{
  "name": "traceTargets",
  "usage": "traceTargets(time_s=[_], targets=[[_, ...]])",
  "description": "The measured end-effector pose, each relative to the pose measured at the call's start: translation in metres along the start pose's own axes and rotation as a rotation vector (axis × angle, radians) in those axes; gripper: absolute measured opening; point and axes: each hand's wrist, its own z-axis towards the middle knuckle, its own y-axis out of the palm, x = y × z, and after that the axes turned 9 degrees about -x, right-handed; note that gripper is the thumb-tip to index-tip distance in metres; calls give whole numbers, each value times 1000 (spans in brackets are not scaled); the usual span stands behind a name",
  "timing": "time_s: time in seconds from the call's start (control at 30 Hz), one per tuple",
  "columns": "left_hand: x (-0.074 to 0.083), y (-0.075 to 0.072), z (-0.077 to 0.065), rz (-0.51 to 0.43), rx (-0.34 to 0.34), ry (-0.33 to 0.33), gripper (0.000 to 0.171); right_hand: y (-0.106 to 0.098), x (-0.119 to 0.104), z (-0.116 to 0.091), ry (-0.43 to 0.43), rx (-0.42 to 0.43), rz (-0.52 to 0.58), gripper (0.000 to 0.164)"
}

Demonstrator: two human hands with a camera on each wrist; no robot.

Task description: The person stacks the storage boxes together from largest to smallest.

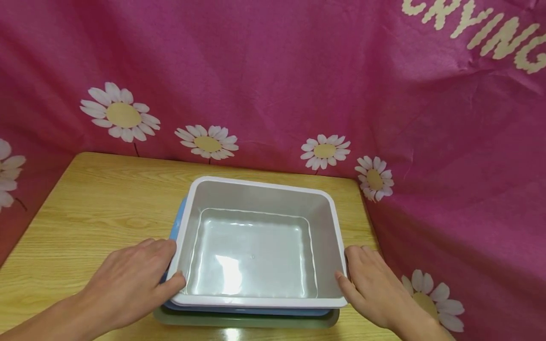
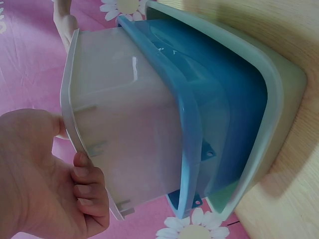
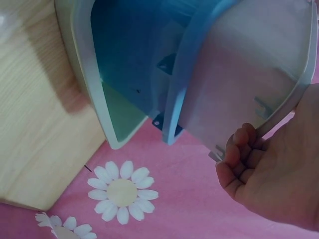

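An empty light grey plastic bin [image 1: 256,255] is gripped by its rim from both sides. My left hand [image 1: 132,279] holds the left rim, thumb over the top edge and fingers curled beneath it, as the left wrist view shows. On the opposite rim my right hand [image 1: 375,284] grips the same way, its fingers [image 3: 241,149] under the lip. The grey bin's lower part sits inside a blue bin [image 2: 192,124], its rim raised well above the blue one. That blue bin stands partly inside a green bin [image 2: 276,94], which is lowest in the stack.
Beneath the stack is a wood-grain table [image 1: 98,203]. A pink cloth [image 1: 264,80] with white daisies hangs behind the table and along its right side, close to my right hand.
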Motion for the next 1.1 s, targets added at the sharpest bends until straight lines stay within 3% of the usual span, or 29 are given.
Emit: traceTargets(time_s=[0.23, 0.47, 0.83, 1.1], targets=[[-3, 5, 3, -7, -16, -2, 24, 8, 1, -1, 28, -40, 8, 20], [-5, 10, 4, -19, -22, -7, 24, 17, 2, 1, 5, -16, 8, 20], [-9, 21, 5, -29, 4, 6, 24, 31, 1, 3, 18, -23, 31, 18], [-14, 30, 6, -16, 48, 27, 26, 40, 0, 5, 68, -85, 42, 20]])
